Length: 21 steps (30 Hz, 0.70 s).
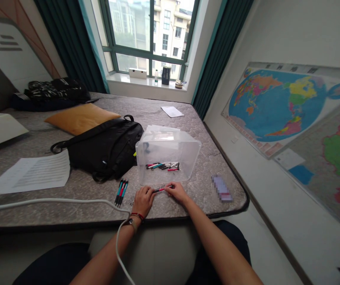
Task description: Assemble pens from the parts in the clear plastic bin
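A red and black pen is held between my two hands, just in front of a clear plastic box. My left hand has its fingers closed on one end of it, and my right hand pinches the other end. Inside the box lies a loose heap of pens and pen parts in black, teal, white and red. Several assembled pens, teal and red with black, rest side by side on the mattress to the left of my left hand.
Left of the box lies a black backpack, with an orange pillow behind and a printed sheet beside it. A white cable crosses the front left and passes my left wrist. At right lies a blurred rectangular item.
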Each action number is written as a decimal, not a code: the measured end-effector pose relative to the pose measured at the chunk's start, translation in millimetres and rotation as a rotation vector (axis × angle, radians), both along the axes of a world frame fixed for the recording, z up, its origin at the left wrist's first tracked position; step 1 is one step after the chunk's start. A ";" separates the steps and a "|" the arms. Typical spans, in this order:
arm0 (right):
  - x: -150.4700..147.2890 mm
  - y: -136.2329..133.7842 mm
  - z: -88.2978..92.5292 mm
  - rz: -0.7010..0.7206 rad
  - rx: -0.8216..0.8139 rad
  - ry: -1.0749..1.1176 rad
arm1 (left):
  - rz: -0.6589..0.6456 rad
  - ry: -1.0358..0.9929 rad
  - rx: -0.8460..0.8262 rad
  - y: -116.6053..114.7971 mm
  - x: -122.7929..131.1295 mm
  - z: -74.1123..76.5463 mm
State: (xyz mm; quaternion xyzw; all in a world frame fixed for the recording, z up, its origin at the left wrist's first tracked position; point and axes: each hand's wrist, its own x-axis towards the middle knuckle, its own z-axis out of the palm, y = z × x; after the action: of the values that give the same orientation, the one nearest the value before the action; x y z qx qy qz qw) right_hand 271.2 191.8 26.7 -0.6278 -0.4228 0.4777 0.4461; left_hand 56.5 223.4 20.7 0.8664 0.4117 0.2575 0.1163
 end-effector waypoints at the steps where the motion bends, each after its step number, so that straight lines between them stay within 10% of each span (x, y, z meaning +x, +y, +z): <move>1: -0.1 -0.1 -0.1 -0.020 0.003 0.028 | 0.002 -0.006 -0.001 0.0 0.2 0.0; 21: 5.0 1.2 -3.5 -0.139 0.004 0.201 | -0.044 -0.041 -0.003 -3.0 -1.0 10.3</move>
State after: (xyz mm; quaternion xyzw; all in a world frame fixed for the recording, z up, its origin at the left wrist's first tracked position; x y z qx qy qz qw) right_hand 276.2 193.0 23.2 -0.6038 -0.3322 0.5051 0.5195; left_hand 55.5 220.3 31.0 0.8696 0.3906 0.2717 0.1317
